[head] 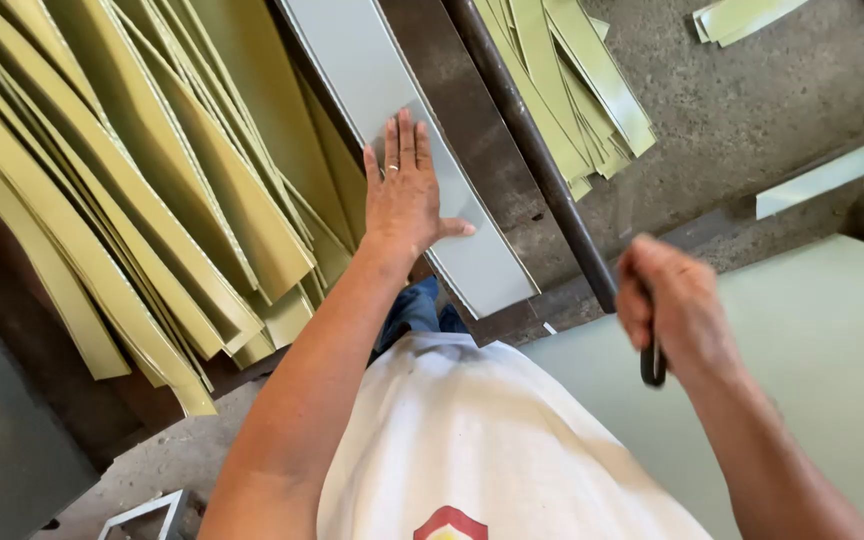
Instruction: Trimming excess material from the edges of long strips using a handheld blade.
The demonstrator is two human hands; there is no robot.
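the right hand is motion-blurred, covering part of the dark lever bar, whose top is cropped.

olive strip pile, cut strips, concrete floor

Left hand lies flat on the grey strip, hemmed in left by a crowding pile of green strips. To its right, the dark lever bar cuts across diagonally. Far right, bare concrete floor lies open.
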